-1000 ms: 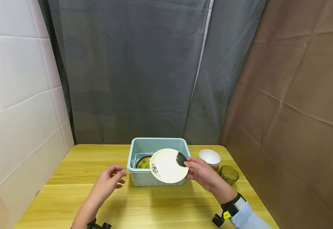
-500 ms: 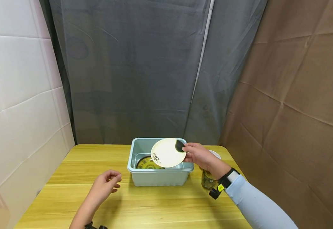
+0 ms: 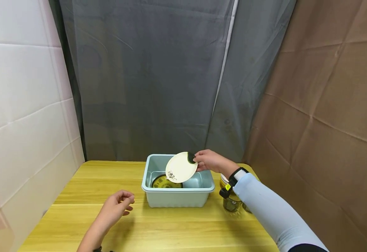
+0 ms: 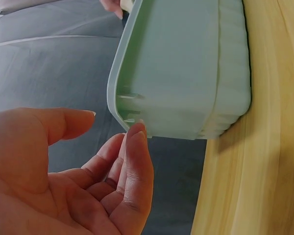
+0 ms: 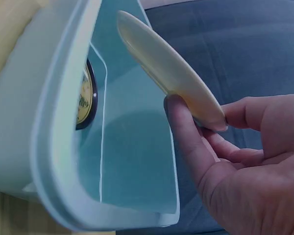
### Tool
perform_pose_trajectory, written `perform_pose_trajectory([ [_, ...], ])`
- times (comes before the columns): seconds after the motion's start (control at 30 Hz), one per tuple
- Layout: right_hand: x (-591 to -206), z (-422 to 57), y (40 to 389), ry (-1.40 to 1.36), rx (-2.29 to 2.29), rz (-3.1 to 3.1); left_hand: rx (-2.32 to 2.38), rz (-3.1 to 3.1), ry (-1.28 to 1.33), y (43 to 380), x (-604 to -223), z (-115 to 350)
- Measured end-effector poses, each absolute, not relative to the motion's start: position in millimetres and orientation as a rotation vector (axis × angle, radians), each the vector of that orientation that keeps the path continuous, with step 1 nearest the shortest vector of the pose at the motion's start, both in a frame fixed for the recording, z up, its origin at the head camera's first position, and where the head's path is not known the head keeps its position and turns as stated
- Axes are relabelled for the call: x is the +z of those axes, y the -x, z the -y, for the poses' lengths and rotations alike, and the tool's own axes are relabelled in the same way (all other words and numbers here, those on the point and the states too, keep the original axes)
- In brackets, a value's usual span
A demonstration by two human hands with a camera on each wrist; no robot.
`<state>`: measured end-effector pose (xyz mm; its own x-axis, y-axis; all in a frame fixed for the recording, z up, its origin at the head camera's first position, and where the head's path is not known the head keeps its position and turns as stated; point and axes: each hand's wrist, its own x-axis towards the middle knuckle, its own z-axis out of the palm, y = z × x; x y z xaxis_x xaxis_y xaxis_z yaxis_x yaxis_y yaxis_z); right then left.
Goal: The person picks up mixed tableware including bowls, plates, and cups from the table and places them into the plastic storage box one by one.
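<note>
A cream plate (image 3: pixel 181 168) with a dark green patch and a small plant print is pinched at its right edge by my right hand (image 3: pixel 211 161). It is tilted over the opening of a pale blue plastic bin (image 3: pixel 178 198). In the right wrist view the thumb and fingers grip the plate's rim (image 5: pixel 174 68) from both sides. Inside the bin lies a round yellow item with a dark rim (image 3: pixel 163 182), partly hidden by the plate. My left hand (image 3: pixel 115 207) hovers left of the bin, fingers loosely bent and holding nothing.
Right of the bin, under my right forearm, stand a greenish glass (image 3: pixel 232 204) and a white bowl (image 3: pixel 223 177), both partly covered. Another glass (image 3: pixel 246 208) shows beside the sleeve. The wooden table (image 3: pixel 171 231) ends at a grey curtain (image 3: pixel 152 87) behind.
My right hand has carried the plate up and slightly left, from in front of the bin to over its opening. The left hand has shifted slightly down and left.
</note>
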<state>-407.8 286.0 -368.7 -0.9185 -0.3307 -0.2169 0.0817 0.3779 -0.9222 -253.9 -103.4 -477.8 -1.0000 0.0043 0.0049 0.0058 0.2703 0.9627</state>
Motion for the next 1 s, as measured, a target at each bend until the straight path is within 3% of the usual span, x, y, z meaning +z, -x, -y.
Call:
perform_pose_trajectory([
  [0.37,-361,-261,440,0.235,-1.273,-2.315,-1.907,2.497,0.026,256,-479,108],
  [1.0,-375,-235,449,-0.022,-1.023,-2.385,-1.950,2.454,0.014,254,-480,106],
])
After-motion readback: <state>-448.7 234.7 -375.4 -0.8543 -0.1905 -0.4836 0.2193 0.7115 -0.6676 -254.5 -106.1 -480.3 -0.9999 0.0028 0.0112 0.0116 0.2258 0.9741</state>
